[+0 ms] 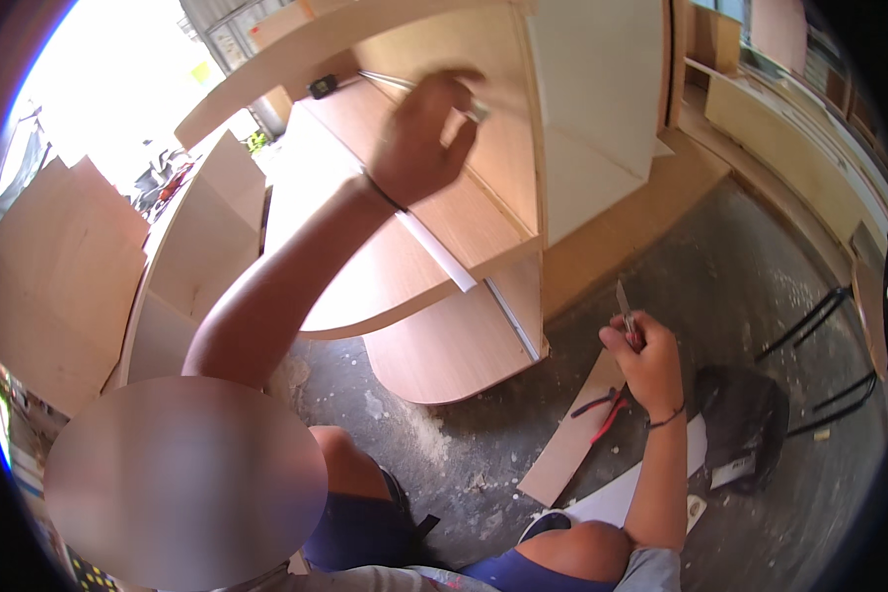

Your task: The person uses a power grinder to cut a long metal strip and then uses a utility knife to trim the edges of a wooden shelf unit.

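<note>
My left hand (419, 143), blurred by motion, is raised over a light wood-veneer furniture piece (483, 212) with curved panels. Its thumb and fingers pinch something small and pale that I cannot make out. A narrow white strip (429, 247) runs across the piece below that wrist, its near end sticking out past the panel edge. Lower right, my right hand (651, 360) grips a knife (623, 299) with a reddish handle, blade pointing up and away from me. Under this hand, red and black pliers (607, 414) lie on a flat wood offcut (562, 449) on the floor.
A black tape measure (322, 87) rests on the far part of the furniture. Wood panels (64, 281) stand at the left. At the right are a black bag (740, 424), black metal legs (819, 321) and a long cabinet piece (779, 138). The concrete floor (444, 444) has pale dust.
</note>
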`<state>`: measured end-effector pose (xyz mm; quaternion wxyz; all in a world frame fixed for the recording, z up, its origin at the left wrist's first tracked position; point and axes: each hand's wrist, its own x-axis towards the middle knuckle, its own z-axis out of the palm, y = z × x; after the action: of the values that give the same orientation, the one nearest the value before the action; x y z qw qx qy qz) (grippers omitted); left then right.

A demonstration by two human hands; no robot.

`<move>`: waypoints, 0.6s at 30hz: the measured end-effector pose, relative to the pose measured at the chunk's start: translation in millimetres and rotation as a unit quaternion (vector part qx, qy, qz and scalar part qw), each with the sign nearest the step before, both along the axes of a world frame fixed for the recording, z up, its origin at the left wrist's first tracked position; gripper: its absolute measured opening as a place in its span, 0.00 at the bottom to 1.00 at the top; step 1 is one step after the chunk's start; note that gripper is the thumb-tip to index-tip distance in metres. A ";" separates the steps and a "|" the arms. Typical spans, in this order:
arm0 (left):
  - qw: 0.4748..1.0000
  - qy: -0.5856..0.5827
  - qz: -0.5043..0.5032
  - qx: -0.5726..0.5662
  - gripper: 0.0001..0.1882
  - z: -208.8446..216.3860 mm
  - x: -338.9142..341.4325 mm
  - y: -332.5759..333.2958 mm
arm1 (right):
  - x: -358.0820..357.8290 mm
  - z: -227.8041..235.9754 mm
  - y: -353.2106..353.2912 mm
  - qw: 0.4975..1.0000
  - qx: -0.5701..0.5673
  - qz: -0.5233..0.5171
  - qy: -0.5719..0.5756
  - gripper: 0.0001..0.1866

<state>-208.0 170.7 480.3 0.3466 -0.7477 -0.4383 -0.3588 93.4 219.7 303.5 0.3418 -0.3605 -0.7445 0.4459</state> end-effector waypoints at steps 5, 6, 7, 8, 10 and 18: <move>0.983 0.063 0.034 -0.170 0.15 -28.0 -7.9 3.6 | 4.5 -3.8 -3.5 1.000 -0.001 0.003 0.004 0.15; 0.979 0.112 0.046 -0.163 0.14 -28.1 -9.8 2.0 | 3.4 -6.0 -4.0 1.000 -0.013 0.004 0.005 0.15; 0.980 0.109 0.046 -0.159 0.14 -26.7 -3.0 0.8 | 5.8 -7.0 -2.6 1.000 -0.025 0.000 0.002 0.14; 0.976 0.132 0.047 -0.166 0.14 -26.8 4.6 -2.1 | 8.3 -6.7 -1.7 1.000 -0.022 0.000 0.000 0.14; 0.964 0.183 0.061 -0.180 0.14 -25.3 18.4 -12.1 | 8.1 -8.0 -1.6 1.000 -0.003 -0.004 0.006 0.15; 0.948 0.187 0.047 -0.252 0.16 -17.9 48.0 -41.2 | 11.8 -9.2 0.7 1.000 0.011 -0.010 0.007 0.14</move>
<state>-160.0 129.5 462.3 0.2393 -0.8430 -0.4762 -0.0735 105.2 220.4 294.3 0.3559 -0.3609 -0.7431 0.4368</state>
